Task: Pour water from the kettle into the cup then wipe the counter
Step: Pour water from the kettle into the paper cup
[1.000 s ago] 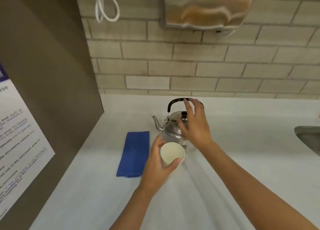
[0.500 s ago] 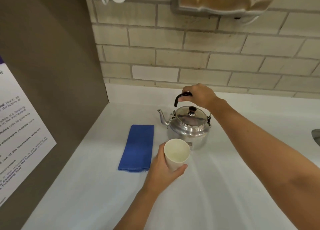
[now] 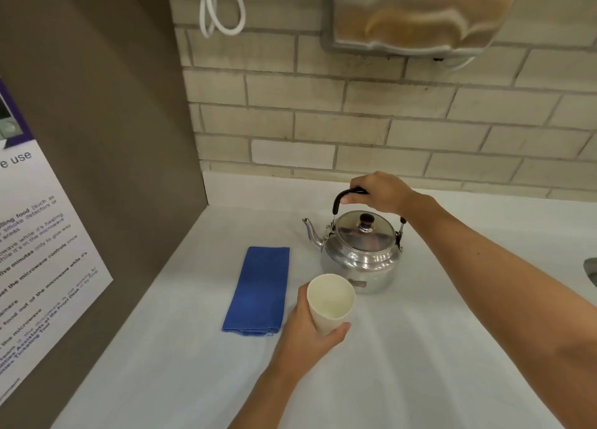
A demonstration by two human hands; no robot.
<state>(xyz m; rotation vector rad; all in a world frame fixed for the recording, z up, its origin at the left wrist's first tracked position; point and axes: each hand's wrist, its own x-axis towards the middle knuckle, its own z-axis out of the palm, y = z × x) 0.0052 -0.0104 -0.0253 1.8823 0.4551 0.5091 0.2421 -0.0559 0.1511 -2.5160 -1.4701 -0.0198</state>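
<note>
Lying folded flat at the left, the blue cloth (image 3: 260, 291) looks soft and limp, while the left hand (image 3: 307, 335) wraps the light, crushable paper cup (image 3: 330, 302) just in front of the steel kettle (image 3: 360, 251). The right hand (image 3: 381, 193) is closed on its black bail handle (image 3: 339, 199), the sensible hold for a likely heavy, slick body. Everything sits on a smooth white counter (image 3: 436, 348) against a brick wall (image 3: 387, 121).

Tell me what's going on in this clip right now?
A person stands at a white counter. Their right hand is closed around the black handle of a metal kettle, which sits upright on the counter, lid on. Their left hand holds a pale cup just in front of the kettle; it looks empty. A folded blue cloth lies flat to the left, untouched. No pouring has begun.
</note>
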